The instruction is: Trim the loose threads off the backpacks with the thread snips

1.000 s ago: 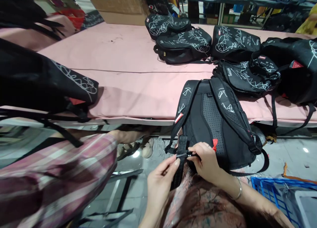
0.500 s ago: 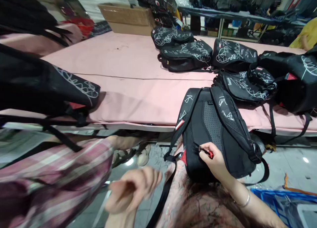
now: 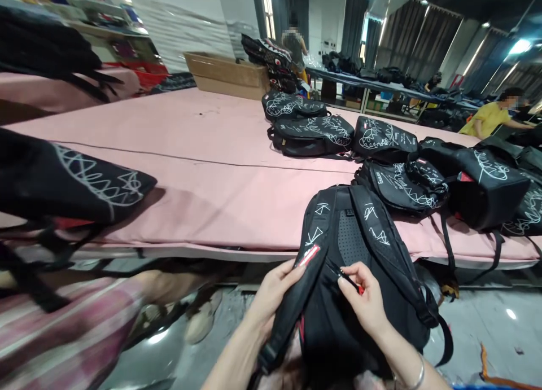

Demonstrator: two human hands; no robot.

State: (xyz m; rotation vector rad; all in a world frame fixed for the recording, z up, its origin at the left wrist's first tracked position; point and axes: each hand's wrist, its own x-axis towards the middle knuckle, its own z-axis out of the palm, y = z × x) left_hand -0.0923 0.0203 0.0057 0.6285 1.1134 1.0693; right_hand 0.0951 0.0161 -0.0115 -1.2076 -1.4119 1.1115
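A black backpack point(image 3: 355, 237) leans against the table edge with its padded back panel and shoulder straps facing me; white scribbled marks run down both straps. My left hand point(image 3: 275, 291) is closed round the left shoulder strap point(image 3: 312, 254), just beside a red-and-white label. In my right hand point(image 3: 366, 294) are small thread snips point(image 3: 348, 278) with dark pointed blades and a red part at the handle. Their tip points at the left strap's inner edge, over the back panel. Whether the blades touch the fabric, I cannot tell.
Several black backpacks point(image 3: 315, 133) with white drawings lie on the pink table point(image 3: 228, 209). Another backpack point(image 3: 114, 181) is at the left, near a person in plaid clothing point(image 3: 84, 328). A cardboard box point(image 3: 228, 77) stands at the back. A person in yellow point(image 3: 486, 119) is at far right.
My left hand has come from the left, off the backpack, to grip its left strap. My right hand with the snips stays over the back panel, now nearer that strap. The view has tilted up.
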